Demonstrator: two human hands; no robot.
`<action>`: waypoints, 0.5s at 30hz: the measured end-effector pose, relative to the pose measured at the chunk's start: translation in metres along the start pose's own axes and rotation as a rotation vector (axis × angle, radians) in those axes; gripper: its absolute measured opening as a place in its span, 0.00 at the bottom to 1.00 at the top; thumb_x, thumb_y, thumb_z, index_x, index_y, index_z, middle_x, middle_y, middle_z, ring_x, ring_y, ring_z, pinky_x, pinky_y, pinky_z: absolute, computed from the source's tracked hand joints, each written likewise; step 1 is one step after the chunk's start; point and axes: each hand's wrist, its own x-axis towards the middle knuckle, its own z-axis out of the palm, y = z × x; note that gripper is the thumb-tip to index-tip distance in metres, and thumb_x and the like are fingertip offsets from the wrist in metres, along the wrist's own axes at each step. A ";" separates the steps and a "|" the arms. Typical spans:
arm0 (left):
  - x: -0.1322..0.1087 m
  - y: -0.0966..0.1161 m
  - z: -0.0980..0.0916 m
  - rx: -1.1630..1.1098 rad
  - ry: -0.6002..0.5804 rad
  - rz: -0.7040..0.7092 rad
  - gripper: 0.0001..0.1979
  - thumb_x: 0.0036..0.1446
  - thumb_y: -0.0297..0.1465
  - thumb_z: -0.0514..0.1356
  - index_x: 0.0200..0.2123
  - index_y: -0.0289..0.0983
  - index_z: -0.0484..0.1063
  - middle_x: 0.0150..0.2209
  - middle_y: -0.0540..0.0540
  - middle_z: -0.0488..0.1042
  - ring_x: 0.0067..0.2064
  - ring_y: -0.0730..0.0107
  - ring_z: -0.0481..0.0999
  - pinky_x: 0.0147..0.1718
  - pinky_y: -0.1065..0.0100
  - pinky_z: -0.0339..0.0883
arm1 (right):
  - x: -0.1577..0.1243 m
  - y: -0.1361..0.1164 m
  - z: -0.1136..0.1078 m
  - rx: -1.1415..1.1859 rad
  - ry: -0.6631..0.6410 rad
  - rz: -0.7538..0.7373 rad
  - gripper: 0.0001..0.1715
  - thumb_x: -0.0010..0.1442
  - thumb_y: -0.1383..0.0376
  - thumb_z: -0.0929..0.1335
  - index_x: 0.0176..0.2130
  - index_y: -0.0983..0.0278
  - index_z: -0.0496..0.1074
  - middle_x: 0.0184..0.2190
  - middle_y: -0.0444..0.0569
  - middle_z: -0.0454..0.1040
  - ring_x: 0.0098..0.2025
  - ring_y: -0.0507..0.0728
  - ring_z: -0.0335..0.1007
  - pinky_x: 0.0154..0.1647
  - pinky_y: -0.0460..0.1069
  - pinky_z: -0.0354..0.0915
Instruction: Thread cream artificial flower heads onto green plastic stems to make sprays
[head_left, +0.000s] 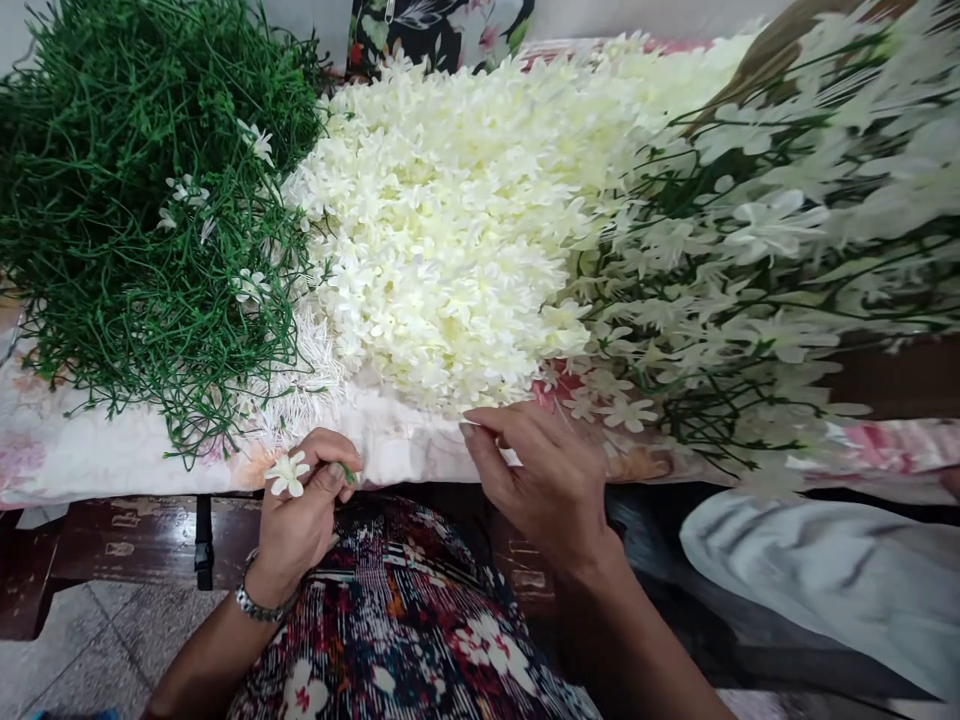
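My left hand is closed around a green artificial stem; a white flower sticks out at the knuckles. My right hand hovers by the table's front edge, thumb and index finger pinched together. Whatever might be between those fingertips is too small to make out. Just beyond the right hand rises a large heap of cream-white fabric blossoms. Left of it lies a tangled pile of green plastic stems, with a few white flowers on it. Thin white stamens are scattered between the two piles.
Finished-looking flower sprays with green stems bulk up at the right. A person's pale sleeve or trouser leg shows at lower right. A floral cloth covers the table, and a black floral bag stands at the back.
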 end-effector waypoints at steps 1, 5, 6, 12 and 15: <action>0.001 -0.001 0.001 0.000 0.000 -0.008 0.06 0.51 0.27 0.56 0.26 0.33 0.70 0.26 0.48 0.62 0.25 0.78 0.61 0.21 0.74 0.54 | 0.001 0.001 0.001 -0.076 -0.008 0.013 0.03 0.52 0.70 0.64 0.31 0.66 0.67 0.22 0.46 0.68 0.28 0.50 0.63 0.31 0.45 0.59; 0.004 -0.004 0.008 0.021 0.010 -0.073 0.06 0.52 0.28 0.55 0.26 0.33 0.69 0.26 0.48 0.65 0.24 0.77 0.64 0.21 0.73 0.58 | 0.010 -0.005 0.011 -0.289 -0.043 0.022 0.05 0.54 0.66 0.63 0.30 0.65 0.69 0.21 0.45 0.67 0.26 0.50 0.62 0.29 0.45 0.55; 0.004 -0.004 0.009 0.032 0.018 -0.087 0.06 0.52 0.28 0.55 0.26 0.33 0.69 0.26 0.47 0.66 0.24 0.76 0.65 0.22 0.73 0.60 | 0.012 -0.007 0.013 -0.315 -0.057 0.031 0.06 0.54 0.66 0.63 0.28 0.65 0.68 0.20 0.45 0.67 0.26 0.50 0.61 0.28 0.45 0.55; 0.000 -0.005 0.008 0.091 0.059 -0.141 0.06 0.53 0.30 0.55 0.28 0.33 0.68 0.20 0.50 0.65 0.20 0.80 0.61 0.18 0.76 0.55 | 0.010 -0.010 0.014 -0.254 -0.078 0.023 0.08 0.54 0.68 0.62 0.24 0.65 0.66 0.19 0.45 0.65 0.25 0.50 0.60 0.28 0.45 0.54; -0.001 -0.007 0.007 0.167 0.051 -0.080 0.06 0.53 0.31 0.55 0.29 0.33 0.68 0.22 0.50 0.64 0.24 0.79 0.62 0.21 0.76 0.55 | 0.006 -0.010 0.010 -0.135 -0.075 -0.030 0.04 0.53 0.70 0.64 0.26 0.65 0.65 0.20 0.45 0.65 0.26 0.50 0.60 0.29 0.45 0.56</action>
